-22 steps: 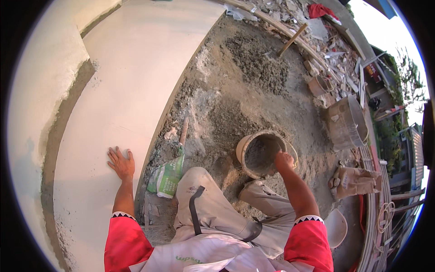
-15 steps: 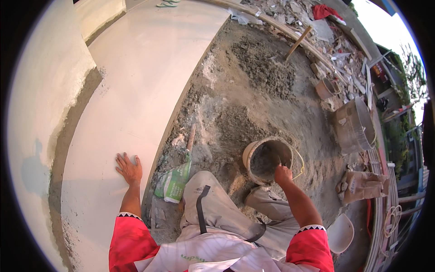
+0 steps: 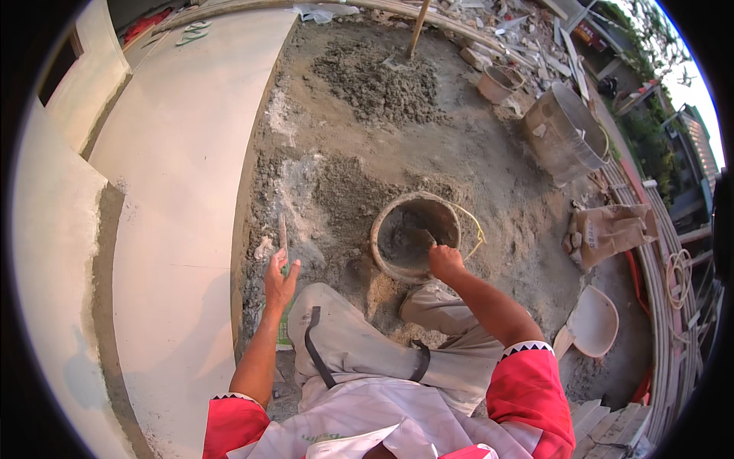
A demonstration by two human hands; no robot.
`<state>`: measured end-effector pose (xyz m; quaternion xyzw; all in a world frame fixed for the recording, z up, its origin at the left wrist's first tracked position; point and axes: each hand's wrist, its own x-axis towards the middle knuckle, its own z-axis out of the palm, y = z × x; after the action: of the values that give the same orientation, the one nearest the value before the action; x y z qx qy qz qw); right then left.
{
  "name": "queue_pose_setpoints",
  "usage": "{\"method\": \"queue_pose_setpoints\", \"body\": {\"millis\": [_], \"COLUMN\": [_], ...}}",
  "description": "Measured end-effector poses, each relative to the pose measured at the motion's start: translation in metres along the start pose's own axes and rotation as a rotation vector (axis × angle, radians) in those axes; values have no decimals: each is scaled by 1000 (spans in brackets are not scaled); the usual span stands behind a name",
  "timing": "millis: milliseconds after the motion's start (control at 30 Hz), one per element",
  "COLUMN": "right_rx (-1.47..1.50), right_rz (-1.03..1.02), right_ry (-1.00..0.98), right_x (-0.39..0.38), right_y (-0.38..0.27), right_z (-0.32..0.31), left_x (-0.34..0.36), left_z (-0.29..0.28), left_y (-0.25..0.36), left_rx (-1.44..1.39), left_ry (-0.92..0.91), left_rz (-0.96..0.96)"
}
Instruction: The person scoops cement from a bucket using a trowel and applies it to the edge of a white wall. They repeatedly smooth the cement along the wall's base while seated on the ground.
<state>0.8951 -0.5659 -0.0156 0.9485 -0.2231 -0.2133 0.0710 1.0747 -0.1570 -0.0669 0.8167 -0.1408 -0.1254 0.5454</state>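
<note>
My right hand point(image 3: 445, 262) is closed at the near right rim of a mortar-stained bucket point(image 3: 378, 229), gripping a trowel. The trowel's blade point(image 3: 418, 239) reaches into the grey mix inside, and my fingers hide its handle. To the left, my left hand point(image 3: 278, 284) hovers with fingers and thumb apart over a green-and-white bag point(image 3: 284, 334) beside my knee. Just beyond those fingertips is a thin wooden stick-like piece point(image 3: 282, 228); whether they touch it is hard to tell. My left forearm and hand hide part of the bag.
A smooth pale slab point(image 3: 176, 199) runs along the left. Behind lies a heap of wet mortar point(image 3: 375, 80) with a long wooden handle point(image 3: 418, 30) standing in it. At right are a small bucket point(image 3: 497, 86), a large drum point(image 3: 558, 134), a brown paper sack point(image 3: 612, 233) and a white scoop-shaped pan point(image 3: 595, 325).
My left hand has left the pale slab and moved right, over the green-and-white bag. My right hand stays at the bucket with the trowel. The view has shifted.
</note>
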Motion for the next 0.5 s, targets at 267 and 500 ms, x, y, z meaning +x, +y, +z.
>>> {"method": "queue_pose_setpoints", "body": {"millis": [267, 500], "right_rx": [1, 105], "right_rz": [263, -52], "right_ry": [45, -134], "right_x": [21, -15], "right_y": [-2, 8], "right_z": [-17, -29], "left_x": [27, 30], "left_z": [165, 189], "left_y": [112, 88], "left_rx": [-94, -21], "left_ry": [-617, -607], "left_rz": [-459, -344]}}
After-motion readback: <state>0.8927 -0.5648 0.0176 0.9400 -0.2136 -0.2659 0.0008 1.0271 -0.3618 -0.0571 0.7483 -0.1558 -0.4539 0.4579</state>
